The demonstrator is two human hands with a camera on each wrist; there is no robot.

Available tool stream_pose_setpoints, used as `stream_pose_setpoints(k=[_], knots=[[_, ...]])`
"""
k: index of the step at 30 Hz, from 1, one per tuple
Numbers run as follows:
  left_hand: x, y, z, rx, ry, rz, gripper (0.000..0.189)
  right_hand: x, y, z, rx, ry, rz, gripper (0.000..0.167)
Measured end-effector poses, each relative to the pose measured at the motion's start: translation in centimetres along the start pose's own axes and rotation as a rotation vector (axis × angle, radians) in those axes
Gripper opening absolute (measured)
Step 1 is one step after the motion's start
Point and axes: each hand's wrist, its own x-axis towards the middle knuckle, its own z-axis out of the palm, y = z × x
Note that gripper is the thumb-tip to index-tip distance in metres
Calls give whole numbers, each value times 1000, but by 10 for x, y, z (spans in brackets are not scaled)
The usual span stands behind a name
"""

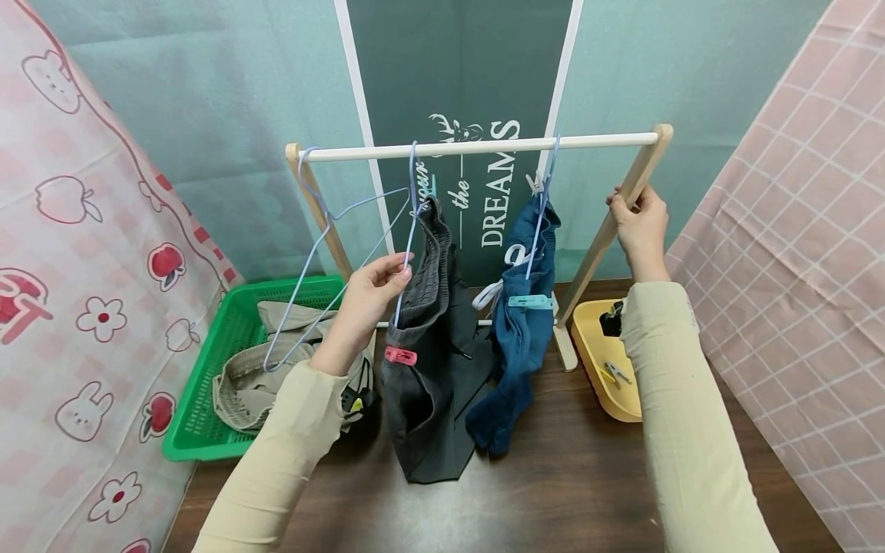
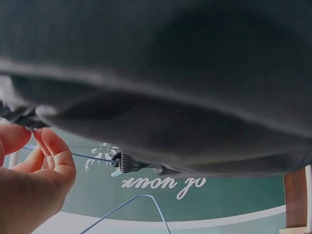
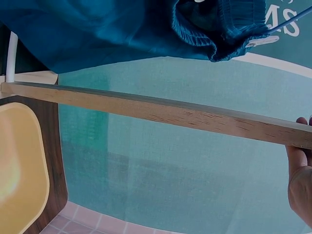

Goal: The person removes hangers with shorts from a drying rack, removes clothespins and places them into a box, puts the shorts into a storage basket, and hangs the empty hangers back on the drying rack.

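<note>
A drying rack has a white rod [image 1: 484,146] and wooden posts. My left hand [image 1: 369,296] pinches the side of a blue wire hanger [image 1: 413,177], which carries dark grey trousers [image 1: 449,384] with a red clip [image 1: 401,355] at the waistband. In the left wrist view the trousers [image 2: 156,112] hide most of the hanger. With my right hand [image 1: 643,226] I grip the right wooden post [image 3: 195,117] near its top. Blue trousers [image 1: 515,338] hang from another hanger [image 1: 546,184], a light blue clip [image 1: 531,302] on their waistband. A bare hanger [image 1: 304,276] hangs at the left end.
A green basket [image 1: 200,384] with beige clothing [image 1: 242,384] stands at left on the dark wooden floor [image 1: 553,476]. At right is a yellow tray [image 1: 601,369] with clips [image 1: 615,372] and a black item [image 1: 611,321]. Cloth walls [image 1: 228,115] surround the rack.
</note>
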Motion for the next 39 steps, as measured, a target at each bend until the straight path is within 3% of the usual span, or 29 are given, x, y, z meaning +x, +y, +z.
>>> stream_pose_setpoints(k=[18,39], knots=[[-2,3,-5,-38,0,17,37,-3,-1,0,3,0,-26,12],[-5,6,-27,49,156,57,33,-3,1,-2,-6,-2,-22,14]])
